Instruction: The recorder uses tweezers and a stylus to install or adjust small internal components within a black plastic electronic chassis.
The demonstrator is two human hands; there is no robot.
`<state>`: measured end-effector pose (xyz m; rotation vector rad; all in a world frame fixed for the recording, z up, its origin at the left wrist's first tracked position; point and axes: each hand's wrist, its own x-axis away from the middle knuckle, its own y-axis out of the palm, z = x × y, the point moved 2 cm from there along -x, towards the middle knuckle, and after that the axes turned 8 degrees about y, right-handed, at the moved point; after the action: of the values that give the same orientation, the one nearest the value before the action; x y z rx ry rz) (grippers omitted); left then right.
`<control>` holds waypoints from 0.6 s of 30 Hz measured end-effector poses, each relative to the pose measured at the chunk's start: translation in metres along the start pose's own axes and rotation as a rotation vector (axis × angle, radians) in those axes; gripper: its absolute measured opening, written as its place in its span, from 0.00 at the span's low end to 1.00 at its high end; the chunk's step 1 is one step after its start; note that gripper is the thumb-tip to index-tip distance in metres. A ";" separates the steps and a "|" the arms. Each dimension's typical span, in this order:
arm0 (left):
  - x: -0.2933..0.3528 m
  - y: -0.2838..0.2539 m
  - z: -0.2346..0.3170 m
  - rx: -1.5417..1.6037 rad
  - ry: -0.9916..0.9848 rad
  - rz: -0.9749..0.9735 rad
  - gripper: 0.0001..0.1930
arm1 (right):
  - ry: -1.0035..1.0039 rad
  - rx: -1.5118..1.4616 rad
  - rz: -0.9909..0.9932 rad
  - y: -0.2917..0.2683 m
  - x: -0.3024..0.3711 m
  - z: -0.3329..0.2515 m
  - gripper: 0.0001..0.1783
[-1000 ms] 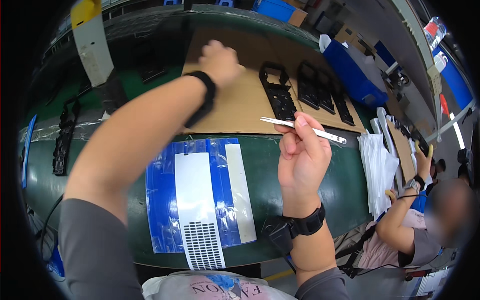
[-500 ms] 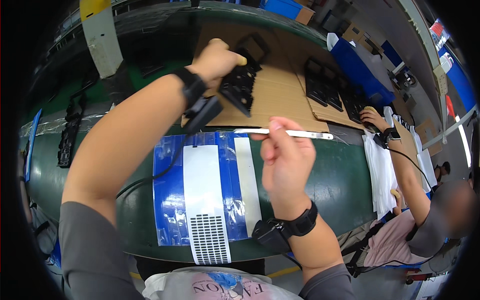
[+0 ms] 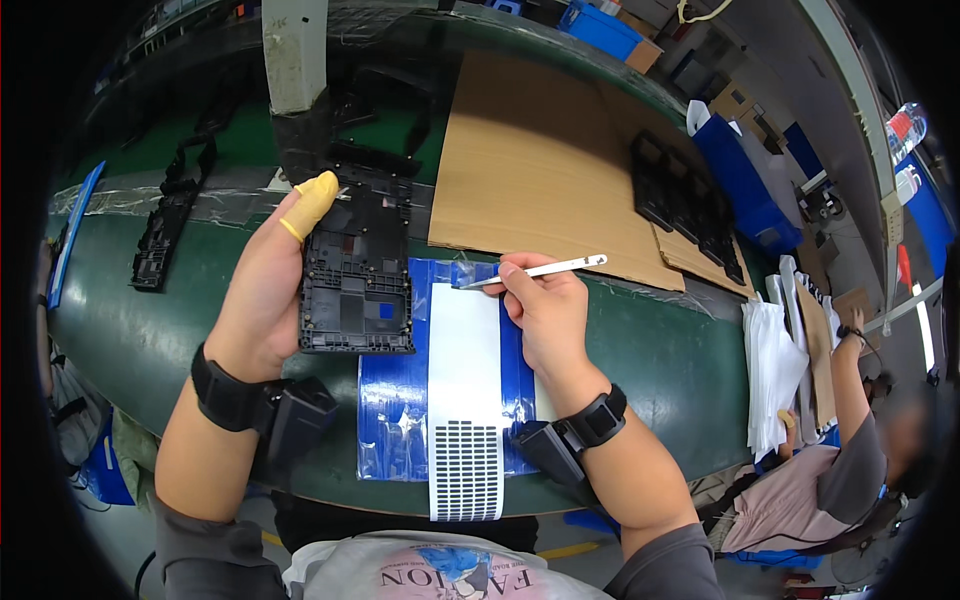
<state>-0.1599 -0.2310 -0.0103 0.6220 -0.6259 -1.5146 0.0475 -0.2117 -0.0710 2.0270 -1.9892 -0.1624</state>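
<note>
Frame (image 3: 355, 275), black plastic, ribbed and rectangular, sits left of centre, gripped along its left edge by the left hand (image 3: 265, 290); a yellow cot (image 3: 308, 205) covers the raised forefinger. Its lower edge lies just over the green bench (image 3: 130, 330). Right of it, the right hand (image 3: 545, 310) pinches white tweezers (image 3: 535, 271), whose tip points left, touching or just above the top edge of a white sheet (image 3: 465, 400). Small dark pads (image 3: 467, 460) fill the sheet's lower end, toward the bottom of the picture. The sheet lies on a blue film (image 3: 395, 400).

For a clean pick, the tweezers likely need a shallow angle so that they lift a pad by its edge without creasing it. The frame is best held level and steady, close beside the sheet, to keep the carry short.

Cardboard (image 3: 540, 160) lies at upper centre, with more black parts (image 3: 685, 205) at upper right. Another person's arm (image 3: 850, 385) shows at right.
</note>
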 end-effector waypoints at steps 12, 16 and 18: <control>0.017 -0.003 -0.026 0.047 0.009 -0.047 0.13 | -0.025 -0.018 -0.036 0.001 0.016 -0.015 0.08; 0.027 0.002 -0.040 0.150 -0.147 -0.038 0.14 | -0.033 0.028 -0.079 0.017 0.061 -0.027 0.08; 0.034 0.005 -0.045 0.149 -0.179 -0.120 0.17 | -0.007 0.022 -0.142 0.025 0.075 -0.026 0.09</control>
<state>-0.1250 -0.2654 -0.0383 0.6509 -0.8566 -1.6580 0.0338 -0.2823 -0.0299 2.1852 -1.8582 -0.1796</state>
